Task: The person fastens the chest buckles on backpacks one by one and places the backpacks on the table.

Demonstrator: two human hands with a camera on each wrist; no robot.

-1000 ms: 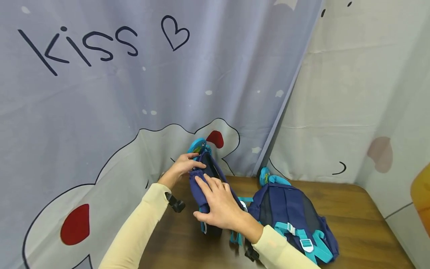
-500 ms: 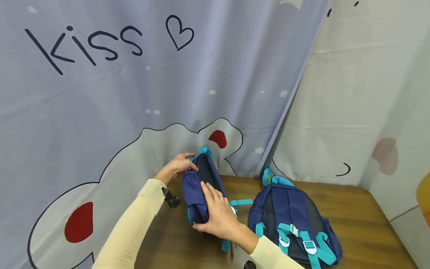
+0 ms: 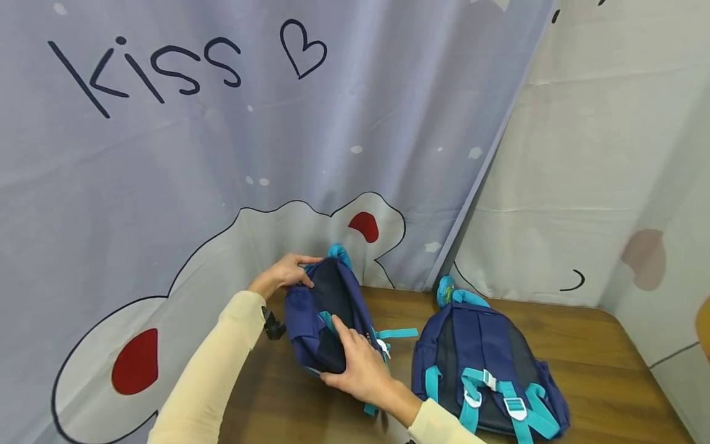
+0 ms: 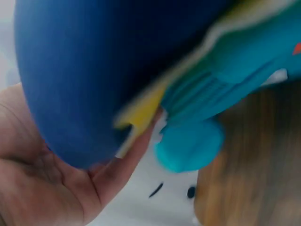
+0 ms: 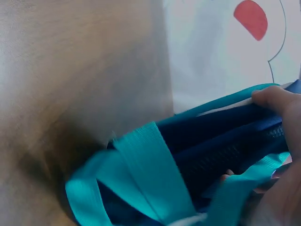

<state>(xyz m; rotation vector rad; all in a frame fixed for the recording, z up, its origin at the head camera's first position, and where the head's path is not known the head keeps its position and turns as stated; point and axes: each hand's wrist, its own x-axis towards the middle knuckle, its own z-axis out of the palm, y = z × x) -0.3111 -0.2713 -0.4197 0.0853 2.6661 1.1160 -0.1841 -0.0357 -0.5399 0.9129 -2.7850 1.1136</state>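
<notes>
In the head view a small navy backpack (image 3: 335,287) with teal straps stands tilted, its dark padded back panel facing up. My left hand (image 3: 285,271) grips its upper left edge, thumb over the front. The left wrist view shows the palm and fingers (image 4: 113,179) around the bag's blue side, beside yellow trim and teal fabric. My right hand (image 3: 360,367) holds the lower right side, fingers on the panel and thumb at the bottom. Teal strap webbing (image 5: 153,165) loops across that side near a zipper in the right wrist view; some fingertips are hidden behind it.
A second navy backpack (image 3: 471,333) with teal straps lies to the right on the wooden table (image 3: 599,357). Behind rises a printed curtain (image 3: 222,142), and a whitish sheet (image 3: 577,185) hangs at the right. A black strap piece (image 3: 273,324) is at the left wrist.
The held backpack has turned so its back panel faces the head camera more, and it has shifted left. Both hands moved with it. A teal strap now shows by the right fingertips.
</notes>
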